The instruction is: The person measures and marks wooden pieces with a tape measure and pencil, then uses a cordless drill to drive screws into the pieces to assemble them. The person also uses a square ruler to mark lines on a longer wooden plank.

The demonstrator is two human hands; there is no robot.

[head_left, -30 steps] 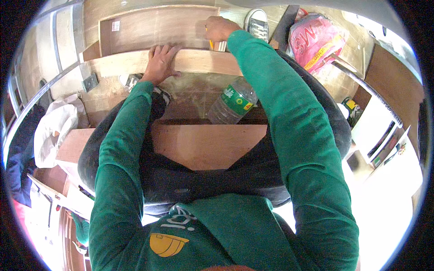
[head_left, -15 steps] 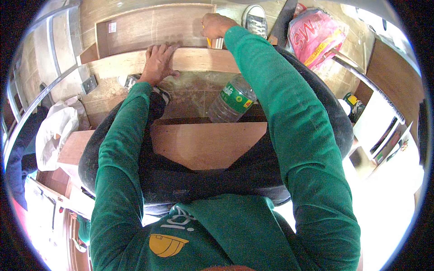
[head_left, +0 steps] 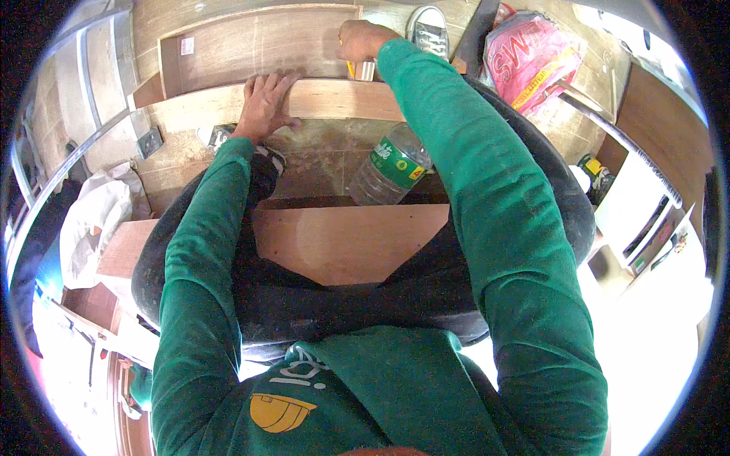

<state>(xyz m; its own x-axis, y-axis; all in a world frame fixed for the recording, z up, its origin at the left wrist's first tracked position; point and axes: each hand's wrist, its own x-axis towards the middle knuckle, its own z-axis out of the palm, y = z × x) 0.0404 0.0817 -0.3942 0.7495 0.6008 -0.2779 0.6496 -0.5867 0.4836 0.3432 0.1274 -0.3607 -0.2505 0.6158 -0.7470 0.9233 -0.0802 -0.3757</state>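
A long pale wooden board (head_left: 334, 99) runs across in front of my knees. My left hand (head_left: 265, 106) rests over it, fingers laid across its far edge and thumb stretched out to the right. Past the board's right part, my right hand (head_left: 367, 40) is closed with its knuckles up. A thin yellow strip (head_left: 350, 68) shows just below that hand, beside a small pale block (head_left: 365, 71). What the fingers hold is hidden. Beyond the board lies a shallow wooden tray-like panel (head_left: 258, 49) with a raised rim.
A clear plastic bottle (head_left: 390, 166) with a green label leans between my legs, behind a wooden plank (head_left: 350, 239). A pink plastic bag (head_left: 532, 64) lies at far right, beside a shoe (head_left: 428, 34). At left are a white bag (head_left: 103, 213) and a curved metal tube (head_left: 57, 171).
My right hand has shifted very slightly upward; my left hand stays on the board. At the far left edge, a blue-clothed figure has moved.
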